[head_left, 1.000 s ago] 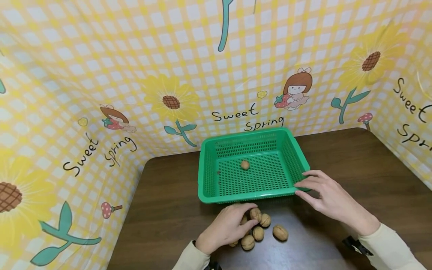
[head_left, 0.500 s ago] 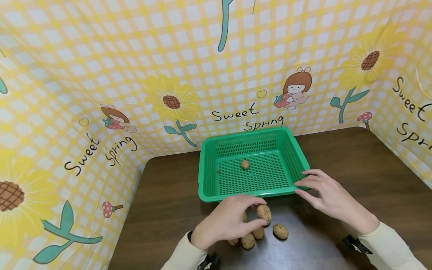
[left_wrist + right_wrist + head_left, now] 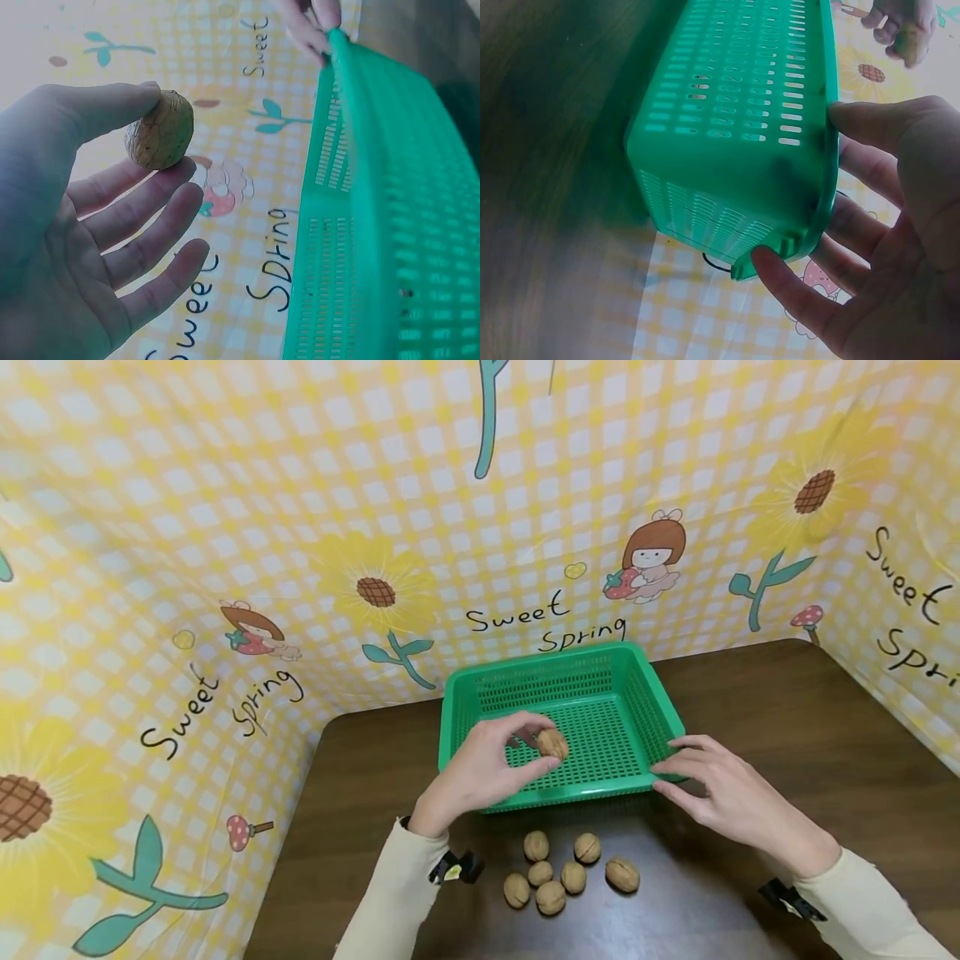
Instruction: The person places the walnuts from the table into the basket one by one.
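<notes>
My left hand (image 3: pixel 480 770) is raised over the green basket (image 3: pixel 570 792), pinching a walnut (image 3: pixel 553 744) between thumb and fingertips. The left wrist view shows that walnut (image 3: pixel 162 133) up close, with the other fingers spread loosely below it. At the basket's front right corner, my right hand (image 3: pixel 720 789) holds the rim. In the right wrist view, its thumb (image 3: pixel 877 124) lies on the rim and the fingers reach around the corner. Several walnuts (image 3: pixel 551 897) lie in a loose group on the table in front of the basket. My left hand hides part of the basket floor.
A dark wooden table (image 3: pixel 367 793) bears everything. Checked yellow cloth (image 3: pixel 442 518) with printed flowers hangs like walls behind and at both sides. The basket's back edge stands close to the rear cloth.
My left hand has lifted a walnut from the group and carried it up and away from me over the basket. My right hand has stayed at the rim.
</notes>
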### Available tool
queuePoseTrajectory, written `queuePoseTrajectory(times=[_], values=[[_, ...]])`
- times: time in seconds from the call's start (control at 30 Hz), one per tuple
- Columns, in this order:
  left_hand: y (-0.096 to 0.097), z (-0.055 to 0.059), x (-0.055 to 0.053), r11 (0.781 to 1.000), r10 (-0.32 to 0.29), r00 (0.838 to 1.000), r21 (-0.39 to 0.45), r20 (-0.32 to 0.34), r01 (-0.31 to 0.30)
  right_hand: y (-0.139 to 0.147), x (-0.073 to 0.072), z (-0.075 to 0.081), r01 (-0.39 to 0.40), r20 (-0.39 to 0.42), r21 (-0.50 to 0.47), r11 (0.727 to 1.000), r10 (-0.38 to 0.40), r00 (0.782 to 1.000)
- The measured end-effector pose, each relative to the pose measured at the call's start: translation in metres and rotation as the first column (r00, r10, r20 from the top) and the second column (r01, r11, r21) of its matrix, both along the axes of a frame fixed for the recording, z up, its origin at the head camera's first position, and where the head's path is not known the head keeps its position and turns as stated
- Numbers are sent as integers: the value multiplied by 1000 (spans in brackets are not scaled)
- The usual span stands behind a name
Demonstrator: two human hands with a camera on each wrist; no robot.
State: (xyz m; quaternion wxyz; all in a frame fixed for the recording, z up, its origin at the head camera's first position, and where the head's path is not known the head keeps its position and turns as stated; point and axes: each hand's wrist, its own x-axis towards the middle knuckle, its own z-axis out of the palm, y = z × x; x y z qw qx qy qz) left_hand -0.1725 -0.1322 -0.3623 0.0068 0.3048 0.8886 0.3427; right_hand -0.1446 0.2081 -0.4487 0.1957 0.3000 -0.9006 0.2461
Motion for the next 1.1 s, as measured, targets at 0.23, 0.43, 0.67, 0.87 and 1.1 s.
queuePoseTrajectory(times=[0.23,0.43,0.67,0.87,1.1], values=[[-2,0,-29,998,58,998,23,23,-58,0,-1,0,-10,-9,6,1000,10,1000],[-4,-1,-52,998,63,997,29,33,-64,1,-1,-1,-10,-15,9,1000,10,1000],[-12,-5,-78,989,147,986,18,75,-149,-1,1,-3,2,3,6,1000,-2,1000],[-12,-16,-100,983,184,976,-24,121,-182,-2,1,-3,12,0,7,1000,-12,1000],[-8,-35,-118,983,182,968,-61,175,-174,0,1,-2,13,-1,11,1000,-13,1000]])
